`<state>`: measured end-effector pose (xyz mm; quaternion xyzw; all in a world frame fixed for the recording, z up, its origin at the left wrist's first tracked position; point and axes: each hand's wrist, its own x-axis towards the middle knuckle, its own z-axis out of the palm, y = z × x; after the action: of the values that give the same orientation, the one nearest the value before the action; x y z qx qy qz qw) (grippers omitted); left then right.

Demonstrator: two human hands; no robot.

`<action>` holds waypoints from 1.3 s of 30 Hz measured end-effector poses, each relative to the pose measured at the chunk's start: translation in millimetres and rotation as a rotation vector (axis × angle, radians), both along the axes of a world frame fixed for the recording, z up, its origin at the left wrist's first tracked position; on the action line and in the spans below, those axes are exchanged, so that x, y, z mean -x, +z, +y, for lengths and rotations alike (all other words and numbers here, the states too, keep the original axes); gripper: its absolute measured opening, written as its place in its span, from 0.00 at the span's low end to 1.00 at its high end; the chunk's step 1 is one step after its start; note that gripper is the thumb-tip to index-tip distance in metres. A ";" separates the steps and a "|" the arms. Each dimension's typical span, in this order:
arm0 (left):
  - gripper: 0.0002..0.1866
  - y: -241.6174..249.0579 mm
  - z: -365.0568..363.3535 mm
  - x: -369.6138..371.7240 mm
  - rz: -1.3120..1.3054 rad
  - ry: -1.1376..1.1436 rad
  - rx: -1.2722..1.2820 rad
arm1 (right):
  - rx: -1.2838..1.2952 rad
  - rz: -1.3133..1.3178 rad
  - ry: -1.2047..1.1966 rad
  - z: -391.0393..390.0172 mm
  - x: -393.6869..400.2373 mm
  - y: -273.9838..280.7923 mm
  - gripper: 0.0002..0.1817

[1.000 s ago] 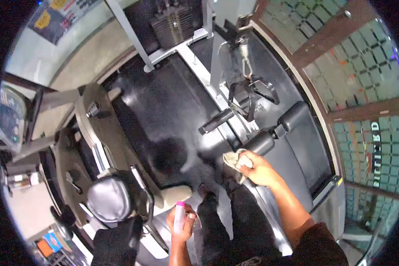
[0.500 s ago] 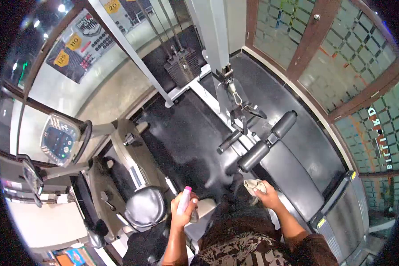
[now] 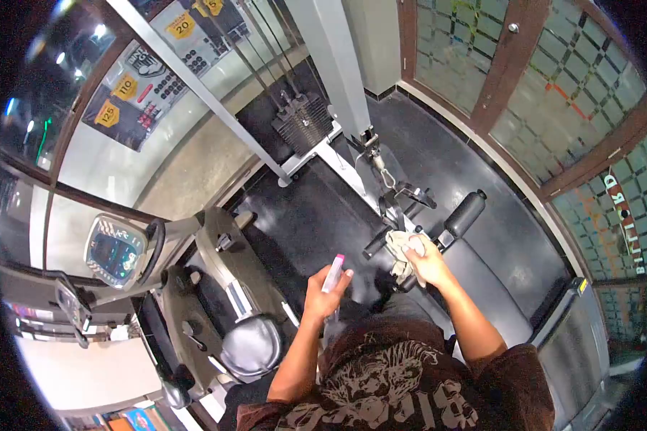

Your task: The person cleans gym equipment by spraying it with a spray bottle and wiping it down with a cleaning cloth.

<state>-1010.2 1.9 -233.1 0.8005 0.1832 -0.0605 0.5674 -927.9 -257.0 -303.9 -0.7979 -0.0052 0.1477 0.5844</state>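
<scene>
My left hand (image 3: 319, 296) is wrapped round a slim, pale bottle with a pink top (image 3: 333, 274), held tilted in front of my body. In my right hand (image 3: 430, 266) is a crumpled cream cloth (image 3: 397, 248), which hangs down below the fingers. The cloth and hand overlap the nearer black foam roller of the weight machine, hiding most of it. The farther foam roller (image 3: 464, 214) shows beyond my right hand. A black padded bench (image 3: 485, 281) extends to the right of that forearm.
A cable handle attachment (image 3: 402, 201) hangs at the machine's upright post (image 3: 338, 65), near a weight stack (image 3: 305, 122). An exercise bike with a round seat (image 3: 251, 346) and a console (image 3: 113, 250) stands to my left. Glass doors (image 3: 546, 93) line the right side.
Both hands have moved forward, away from my body. The right hand has carried the cloth over the nearer roller. My view has shifted slightly.
</scene>
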 end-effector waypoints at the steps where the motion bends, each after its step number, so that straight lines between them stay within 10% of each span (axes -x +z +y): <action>1: 0.17 -2.3 1.6 -8.4 0.014 -0.011 0.004 | 0.013 0.044 -0.019 2.9 -3.5 0.8 0.14; 10: 0.17 -16.0 48.6 -102.7 -0.010 -0.247 -0.070 | -0.225 0.194 -0.151 61.3 -32.4 -68.3 0.20; 22: 0.12 21.1 152.1 -198.5 0.124 -0.396 -0.095 | 0.300 -0.356 -0.705 220.2 -207.2 -157.6 0.40; 30: 0.12 28.4 184.1 -226.7 0.053 -0.354 -0.223 | 0.508 -0.162 -0.679 233.6 -216.8 -194.3 0.39; 35: 0.12 23.9 200.8 -241.9 0.052 -0.278 -0.122 | 0.251 0.202 -0.979 237.7 -228.6 -182.0 0.33; 38: 0.11 1.4 222.9 -247.8 0.091 -0.253 0.005 | -0.146 -0.103 -1.046 251.3 -240.3 -213.0 0.30; 39: 0.11 0.0 222.1 -249.4 0.108 -0.254 0.020 | 0.519 -0.280 -0.761 253.5 -228.8 -194.1 0.30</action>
<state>-760.8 224.0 -233.1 0.8071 0.1102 -0.1767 0.5525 -699.1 -3.5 -497.9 -0.8748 0.2457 -0.1893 0.3721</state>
